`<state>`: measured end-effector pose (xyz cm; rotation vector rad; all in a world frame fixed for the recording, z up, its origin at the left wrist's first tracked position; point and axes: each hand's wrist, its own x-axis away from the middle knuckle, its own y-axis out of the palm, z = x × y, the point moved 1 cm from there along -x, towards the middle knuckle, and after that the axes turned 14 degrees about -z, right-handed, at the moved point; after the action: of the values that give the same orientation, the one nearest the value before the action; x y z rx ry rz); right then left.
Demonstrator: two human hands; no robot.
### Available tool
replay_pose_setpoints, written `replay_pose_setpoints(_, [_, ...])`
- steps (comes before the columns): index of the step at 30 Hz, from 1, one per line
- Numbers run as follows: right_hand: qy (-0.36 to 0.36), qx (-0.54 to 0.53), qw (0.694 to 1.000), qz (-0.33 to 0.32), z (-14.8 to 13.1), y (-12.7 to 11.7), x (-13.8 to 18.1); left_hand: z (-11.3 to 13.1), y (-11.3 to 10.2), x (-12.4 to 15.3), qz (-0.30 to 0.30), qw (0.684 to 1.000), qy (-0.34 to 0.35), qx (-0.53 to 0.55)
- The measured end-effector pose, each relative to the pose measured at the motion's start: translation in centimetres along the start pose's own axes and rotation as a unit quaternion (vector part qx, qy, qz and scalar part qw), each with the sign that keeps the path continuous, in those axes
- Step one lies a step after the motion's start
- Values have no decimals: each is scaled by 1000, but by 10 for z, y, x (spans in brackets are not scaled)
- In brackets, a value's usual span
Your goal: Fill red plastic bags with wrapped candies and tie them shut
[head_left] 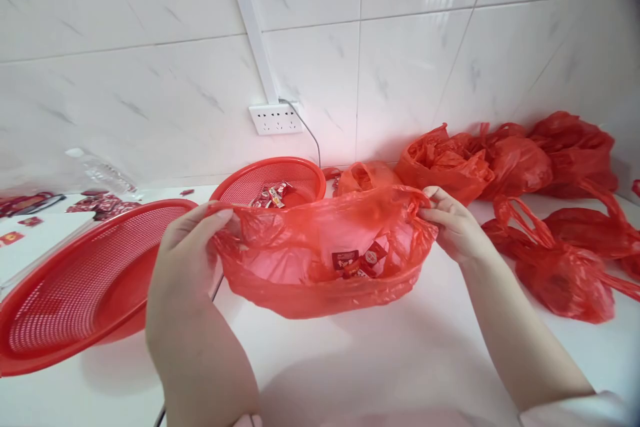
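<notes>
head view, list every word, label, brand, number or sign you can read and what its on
No text reads clearly.
Left packet inside the open red bag: pale lettering, too blurred to read.
Right packet: pale round mark, too blurred.
Small packets in the rear basket: print too small.

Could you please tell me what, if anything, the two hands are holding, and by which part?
A red plastic bag, held open by its rim: the left hand pinches one end, the right hand the opposite end.

No legible text, blurred lettering on packet [345, 260]
</notes>
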<state>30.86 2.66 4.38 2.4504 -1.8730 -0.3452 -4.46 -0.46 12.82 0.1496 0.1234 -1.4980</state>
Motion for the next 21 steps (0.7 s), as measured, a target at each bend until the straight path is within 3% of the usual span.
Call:
replay_pose_setpoints(4, [-16, 11, 999, -33, -6, 10, -4, -5, 8, -7, -49, 992, 70, 91])
replay_pose_setpoints(7, [-41, 51, 996, -59, -5, 13, -7, -10, 15, -10, -87, 983, 131, 100])
replay_pose_setpoints(10, [-47, 98, 993, -44, -1, 13, -10, -13, 21, -10, -128, 975, 161, 90])
replay_pose_setpoints(14, [-61, 173, 983, -6, -6, 18, -16, -14, 29, -8, -201, 959, 162, 114])
replay_pose_setpoints(18, [-109, 219, 967, 66, -32, 19, -24, -11, 33, -4, -205, 960, 130, 136])
replay_pose_setpoints(21, [-86, 221, 968, 81, -59, 10, -27, -7, 26, -5, -170, 968, 119, 144])
